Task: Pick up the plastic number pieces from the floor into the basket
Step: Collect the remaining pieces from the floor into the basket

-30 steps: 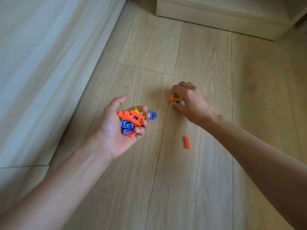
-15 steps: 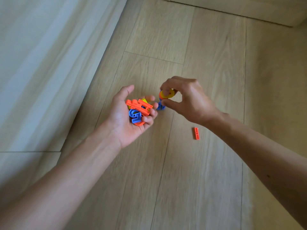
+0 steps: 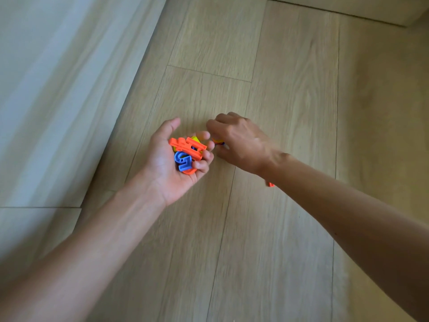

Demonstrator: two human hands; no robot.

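Head view showed the left hand (image 3: pixel 162 163) palm up, fingers half curled around a heap of number pieces (image 3: pixel 185 154). The right hand (image 3: pixel 239 142) pinched some small pieces (image 3: pixel 217 141) just beside the left fingertips (image 3: pixel 204 135). The step, I judge, was gathering: next these must drop into that palm. One orange piece (image 3: pixel 270 184) lay by the right wrist.

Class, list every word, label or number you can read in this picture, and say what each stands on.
"5": the shape of the blue piece, seen turned, in the left hand.
The orange piece on top of it: shape unclear, not readable.
The pinched pieces in the right hand: mostly hidden, unreadable.
No printed words or labels.
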